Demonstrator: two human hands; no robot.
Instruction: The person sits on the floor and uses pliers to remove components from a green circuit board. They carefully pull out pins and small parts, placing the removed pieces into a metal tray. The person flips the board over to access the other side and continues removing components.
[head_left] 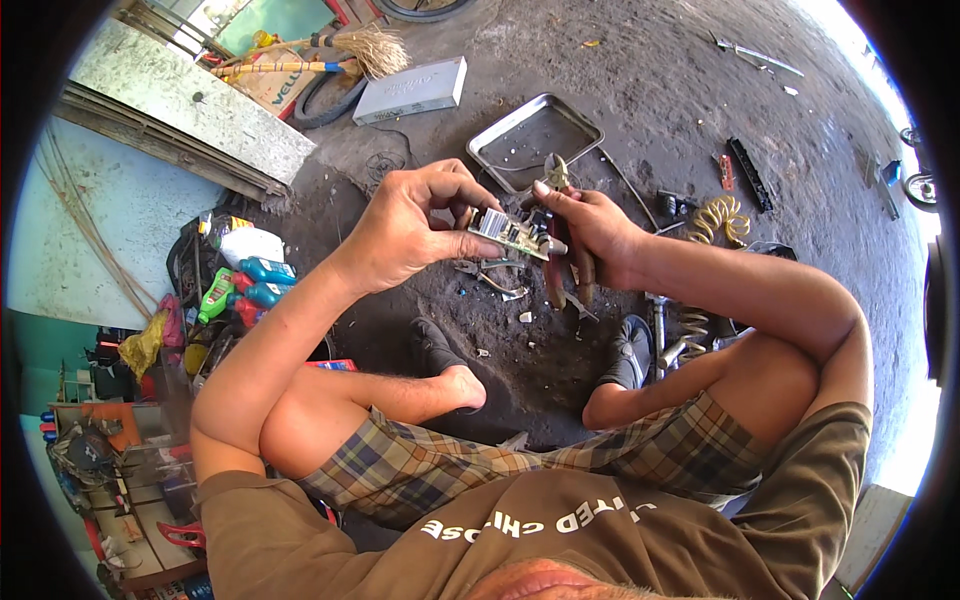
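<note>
My left hand (420,220) pinches a small circuit board (508,236) with a finned metal part and dark components. My right hand (598,230), at the board's right end, grips pliers (556,172) with jaws pointing up and reddish-brown handles hanging below; whether their jaws touch the board I cannot tell. Beyond both hands lies a rectangular metal tray (535,108) with small bits in it. Loose tools and scraps (490,280) lie on the dirty floor under the board, partly hidden by it.
My sandalled feet are beneath my arms. A coiled yellow hose (718,218), tools and a black strip (750,175) lie right. A long pale box (410,92), brooms (360,50) and tyres are at the back. Bottles (260,280) and clutter crowd the left by a metal ledge (180,110).
</note>
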